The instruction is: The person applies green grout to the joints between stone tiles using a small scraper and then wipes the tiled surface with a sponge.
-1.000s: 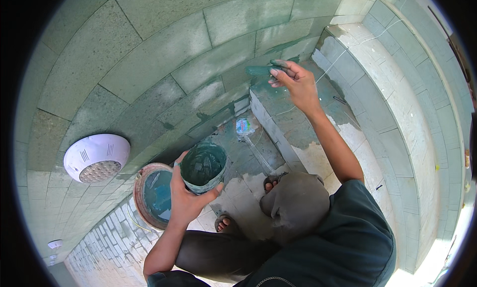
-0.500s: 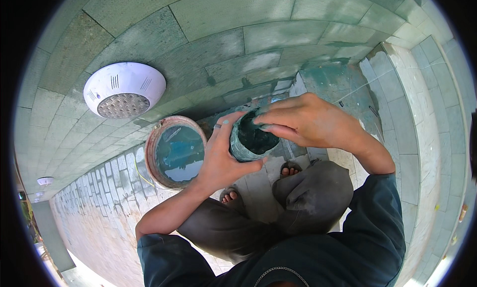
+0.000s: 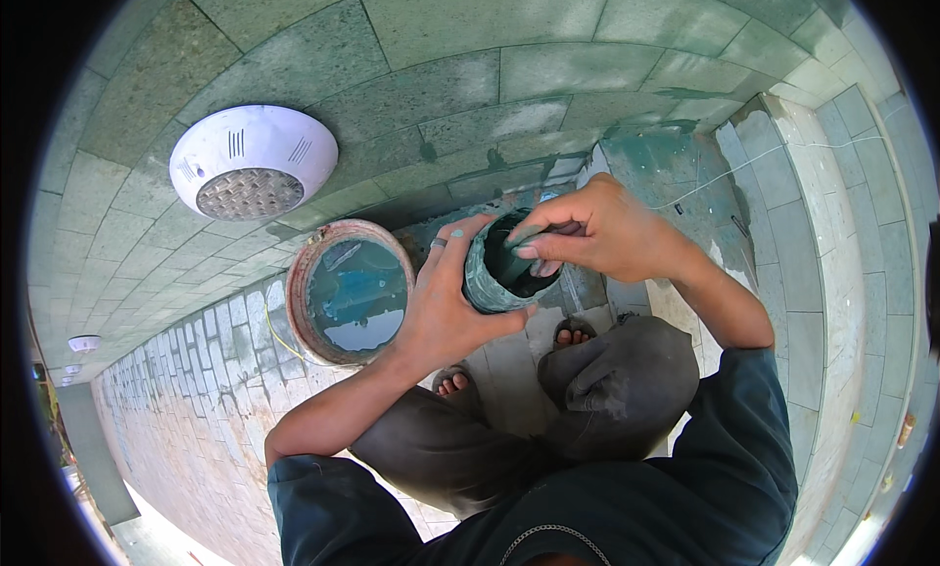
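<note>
My left hand is wrapped around a small round tub smeared with green and tilted so that its mouth shows. Dark green stuff coats its inside. Over that mouth, the fingers of my right hand are pinched together, with green on their tips. A dull greenish bit shows at the fingertips; whether it is a held piece or coated fingers I cannot make out. Left of the tub stands a reddish bucket with murky blue-green liquid in it.
A greenish tiled wall rises ahead, with a round white light fixed to it. At the right a tiled step stands beside a green-smeared patch. A thin white cord crosses there. My sandalled feet are below the tub.
My right hand has turned and drawn back slightly at the tub's mouth, so more of its fingertips shows. The tub has shifted a little to the right in my left hand's hold.
</note>
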`<state>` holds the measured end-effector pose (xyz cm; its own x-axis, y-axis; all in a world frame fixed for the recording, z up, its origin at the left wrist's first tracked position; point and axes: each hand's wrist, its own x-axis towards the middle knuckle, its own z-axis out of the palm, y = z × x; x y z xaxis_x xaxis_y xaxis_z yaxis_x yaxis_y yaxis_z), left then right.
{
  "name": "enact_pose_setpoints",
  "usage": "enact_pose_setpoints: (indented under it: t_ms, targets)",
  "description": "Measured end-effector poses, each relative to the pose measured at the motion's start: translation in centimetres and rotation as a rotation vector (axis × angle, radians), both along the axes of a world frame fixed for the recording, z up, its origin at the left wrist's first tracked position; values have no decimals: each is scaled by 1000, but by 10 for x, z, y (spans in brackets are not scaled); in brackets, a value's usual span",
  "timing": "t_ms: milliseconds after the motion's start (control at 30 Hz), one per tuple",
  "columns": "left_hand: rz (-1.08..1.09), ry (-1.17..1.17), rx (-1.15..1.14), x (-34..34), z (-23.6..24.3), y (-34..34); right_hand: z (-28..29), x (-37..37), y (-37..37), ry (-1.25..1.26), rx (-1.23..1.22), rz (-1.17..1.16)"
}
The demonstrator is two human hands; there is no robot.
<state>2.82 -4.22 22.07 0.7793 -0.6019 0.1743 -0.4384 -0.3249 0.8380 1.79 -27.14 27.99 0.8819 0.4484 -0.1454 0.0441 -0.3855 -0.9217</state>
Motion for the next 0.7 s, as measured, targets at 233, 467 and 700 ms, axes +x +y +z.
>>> enact_pose_setpoints:
  t_ms: [233, 467, 700]
  targets:
    - [15, 79, -6, 3, -6, -4, -5, 0, -27, 222, 375, -232]
    - [16, 177, -20, 3, -6, -5, -12, -12, -40, 106, 388, -376]
    - [-8, 45, -20, 3, -7, -7, -2, -20, -9, -421, -251, -107]
